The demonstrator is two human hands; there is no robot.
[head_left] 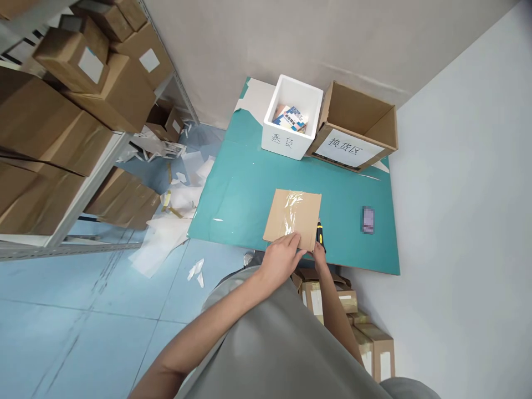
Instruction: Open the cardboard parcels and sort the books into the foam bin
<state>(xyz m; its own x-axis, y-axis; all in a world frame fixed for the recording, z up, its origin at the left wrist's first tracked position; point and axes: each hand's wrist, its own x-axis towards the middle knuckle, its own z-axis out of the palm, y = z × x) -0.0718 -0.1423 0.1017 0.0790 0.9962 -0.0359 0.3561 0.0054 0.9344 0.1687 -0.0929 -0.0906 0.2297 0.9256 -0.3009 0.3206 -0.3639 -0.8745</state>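
A flat, light-brown cardboard box (306, 217) lies near the front edge of the table, with shiny clear tape down its middle. My left hand (284, 256) is on the near edge of this box, its fingers bent over the top and thumb pointing right. Close to the box's near right corner is my right hand (319, 256), fingers closed and partly hidden. A black and yellow utility knife (320, 235) sticks out forward from the right hand, along the box's right side. How the fingers wrap its handle is hard to see.
On the green table (233, 183) stand a white foam bin (282, 145) with booklets and an open carton (353, 152). A blurred phone-like object (368, 220) lies right. Shelves of boxes (120, 94) and loose paper (162, 238) are left; more cartons (380, 343) sit below.
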